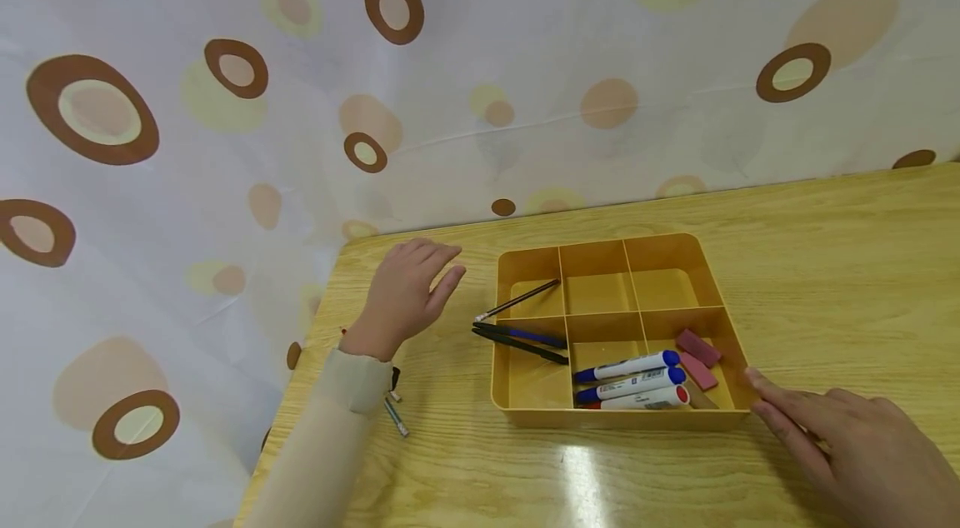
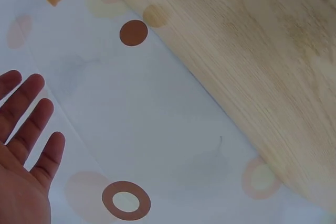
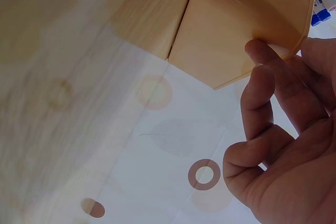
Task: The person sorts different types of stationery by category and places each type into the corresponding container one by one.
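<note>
A yellow six-compartment tray (image 1: 626, 420) lies on the table. My right hand (image 1: 862, 436) pinches its front right corner between thumb and fingers; in the right wrist view the fingers (image 3: 283, 90) press the outer wall. My left hand (image 1: 408, 291) hovers left of the tray with fingers extended, holding nothing; the left wrist view shows its spread fingers (image 2: 39, 124). A dark pencil (image 1: 525, 299) leans out of the back left compartment. Black and blue pens (image 1: 525, 341) lie in the front left one. Three whiteboard markers (image 1: 633, 382) fill the front middle, reaching rightward beside pink erasers (image 1: 699, 357).
Under and beside my left forearm lie a pencil (image 1: 396, 418) and other partly hidden writing tools, one with a black end (image 1: 395, 378). A patterned sheet (image 1: 450, 95) hangs behind and left of the wooden table (image 1: 840, 261).
</note>
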